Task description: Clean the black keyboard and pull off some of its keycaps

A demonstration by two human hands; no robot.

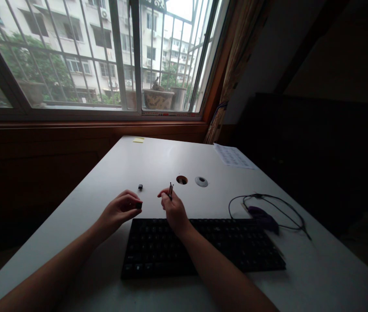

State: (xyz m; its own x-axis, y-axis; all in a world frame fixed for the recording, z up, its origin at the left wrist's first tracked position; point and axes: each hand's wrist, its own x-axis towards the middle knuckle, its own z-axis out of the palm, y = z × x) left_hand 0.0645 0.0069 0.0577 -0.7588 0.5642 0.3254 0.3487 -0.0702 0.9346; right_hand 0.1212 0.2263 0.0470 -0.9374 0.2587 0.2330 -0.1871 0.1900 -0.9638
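The left hand [121,209] is pinching a small black piece [139,205] near the far-left corner of a keyboard [239,245]. The right hand [175,213] is gripping a slim tool [171,190], its lower end disappearing from view, while the forearm [214,264] is hiding some keys

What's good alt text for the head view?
A person's left grip pinches a small black piece and the right grip holds a slim tool, near a black keyboard on a white desk before a barred window.
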